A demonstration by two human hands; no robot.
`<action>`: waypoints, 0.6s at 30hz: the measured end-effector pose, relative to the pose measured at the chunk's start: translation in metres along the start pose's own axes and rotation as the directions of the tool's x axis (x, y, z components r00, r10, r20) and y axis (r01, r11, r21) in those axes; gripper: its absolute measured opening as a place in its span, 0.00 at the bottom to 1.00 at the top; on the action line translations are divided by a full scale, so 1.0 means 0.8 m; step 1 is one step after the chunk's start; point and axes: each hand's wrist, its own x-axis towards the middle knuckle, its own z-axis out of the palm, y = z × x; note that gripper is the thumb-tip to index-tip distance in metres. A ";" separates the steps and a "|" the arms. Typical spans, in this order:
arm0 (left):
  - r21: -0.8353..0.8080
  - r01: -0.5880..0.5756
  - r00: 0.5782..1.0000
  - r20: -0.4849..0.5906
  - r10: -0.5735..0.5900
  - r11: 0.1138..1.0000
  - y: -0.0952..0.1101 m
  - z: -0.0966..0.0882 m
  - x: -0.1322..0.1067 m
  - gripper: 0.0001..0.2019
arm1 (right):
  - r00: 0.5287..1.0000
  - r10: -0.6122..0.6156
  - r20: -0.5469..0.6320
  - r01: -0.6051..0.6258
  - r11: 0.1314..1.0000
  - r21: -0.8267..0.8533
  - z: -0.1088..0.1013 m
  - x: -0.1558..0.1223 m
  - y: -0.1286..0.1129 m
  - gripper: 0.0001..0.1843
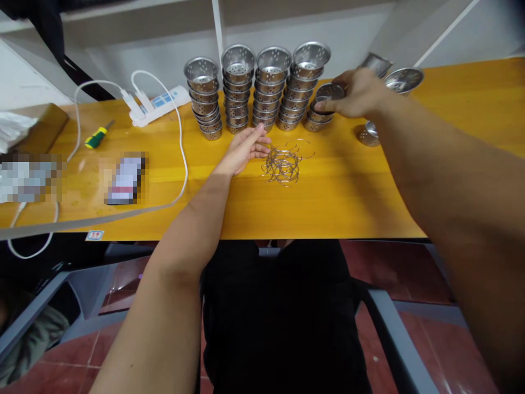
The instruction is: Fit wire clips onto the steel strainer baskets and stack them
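Note:
My right hand (361, 92) is shut on a perforated metal cup (330, 93), thumb at the near side and fingers at the far side. This cup is at the top of a short stack of similar cups (316, 123); whether it rests in the stack or is lifted slightly, I cannot tell. My left hand (245, 150) is open beside a loose pile of thin curved metal wires (283, 164), its fingertips near the pile's left edge. No object shows in it. Four taller stacks of perforated cups, one of them the leftmost stack (204, 98), stand behind the left hand.
More metal cups (404, 81) lie right of my right hand, with a small one (369, 134) partly behind the forearm. On the left are a power strip (159, 106) with white cables, a screwdriver (97, 137) and a blurred phone (126, 179). A shelf panel (172, 54) rises behind the yellow table (197, 219).

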 end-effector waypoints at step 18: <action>-0.012 0.011 1.000 0.011 -0.011 1.000 0.000 0.001 0.000 0.25 | 0.891 0.120 -0.438 -0.064 0.988 0.141 0.001 -0.015 0.027 0.27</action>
